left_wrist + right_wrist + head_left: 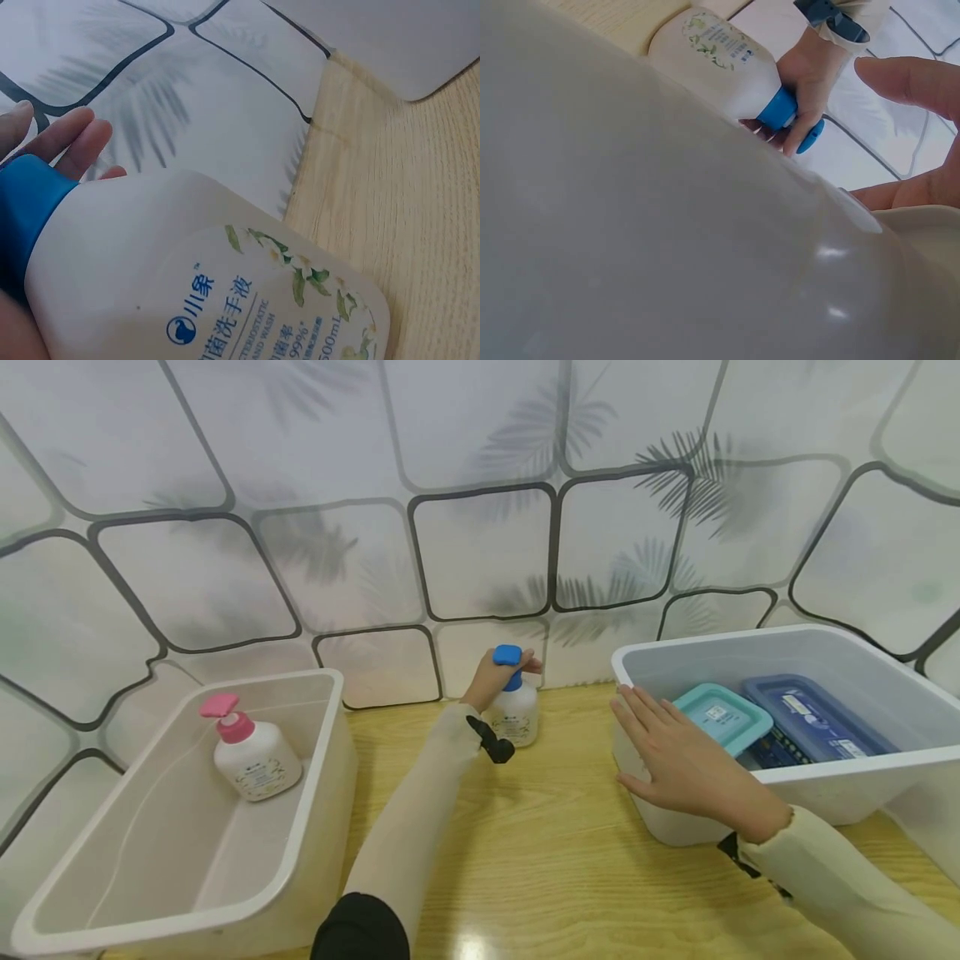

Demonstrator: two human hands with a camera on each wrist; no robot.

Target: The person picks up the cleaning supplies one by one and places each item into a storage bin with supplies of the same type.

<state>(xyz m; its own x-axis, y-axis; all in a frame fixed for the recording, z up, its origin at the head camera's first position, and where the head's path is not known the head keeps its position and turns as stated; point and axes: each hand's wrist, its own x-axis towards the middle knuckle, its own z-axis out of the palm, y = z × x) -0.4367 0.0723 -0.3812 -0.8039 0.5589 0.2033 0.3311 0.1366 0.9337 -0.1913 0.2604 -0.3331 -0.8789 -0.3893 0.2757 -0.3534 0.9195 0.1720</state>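
Note:
My left hand [489,680] grips the blue neck of a white hand wash bottle [516,717], thumb and fingers on either side below its blue pump head [507,654]. The bottle stands upright on the wooden table near the wall. Its flower-printed label [277,300] shows large in the left wrist view. My right hand [686,768] is held with straight fingers over the near left corner of a white bin [795,785], fingertips at its rim, with nothing in its grasp. The bin's wall [667,225] fills much of the right wrist view.
A second white bin [330,752] stands at the left, holding a white pump bottle [258,764] with a pink top. In the right bin lie a teal-lidded box [723,718] and a dark blue-lidded box [810,718]. A patterned wall [480,560] rises behind the table [555,860].

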